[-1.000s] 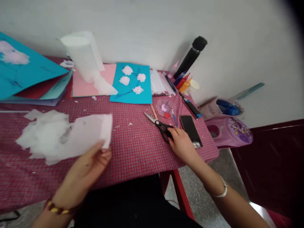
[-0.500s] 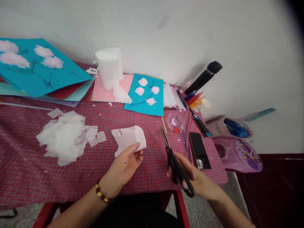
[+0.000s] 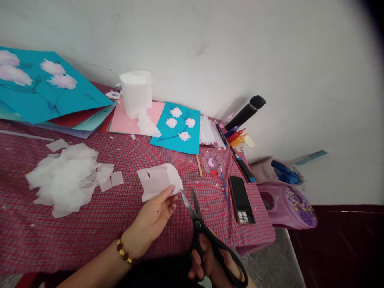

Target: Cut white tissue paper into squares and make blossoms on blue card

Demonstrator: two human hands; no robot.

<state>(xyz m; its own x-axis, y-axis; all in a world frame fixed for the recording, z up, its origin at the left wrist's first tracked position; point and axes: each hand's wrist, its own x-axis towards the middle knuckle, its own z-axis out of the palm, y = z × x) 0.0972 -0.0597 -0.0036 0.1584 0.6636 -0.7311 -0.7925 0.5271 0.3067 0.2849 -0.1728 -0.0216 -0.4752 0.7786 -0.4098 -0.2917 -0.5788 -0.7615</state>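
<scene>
My left hand (image 3: 156, 214) pinches a folded piece of thin white tissue paper (image 3: 157, 180) by its lower right corner, thumb on top. A small dark mark shows near the paper's left end. In my right hand (image 3: 207, 256) are black-handled scissors (image 3: 197, 226), with fingers through the loops. Their blades are spread apart and point up toward the paper's right edge, one tip close to the corner by my left thumb; I cannot tell if it touches. To the left lies a heap of cut white tissue squares (image 3: 66, 176).
Behind stand a tissue roll (image 3: 135, 96) on pink paper and a blue sheet with fluffy pink flowers (image 3: 180, 130). A phone (image 3: 241, 200), a paintbrush (image 3: 224, 186), a clear palette (image 3: 212, 162) and a cutter (image 3: 244, 170) lie at right. A pink stool (image 3: 282, 206) stands beyond the table edge.
My right hand has brought the scissors left toward the tissue paper, and their blades have opened. My left hand keeps its pinch on the paper. The view has shifted slightly.
</scene>
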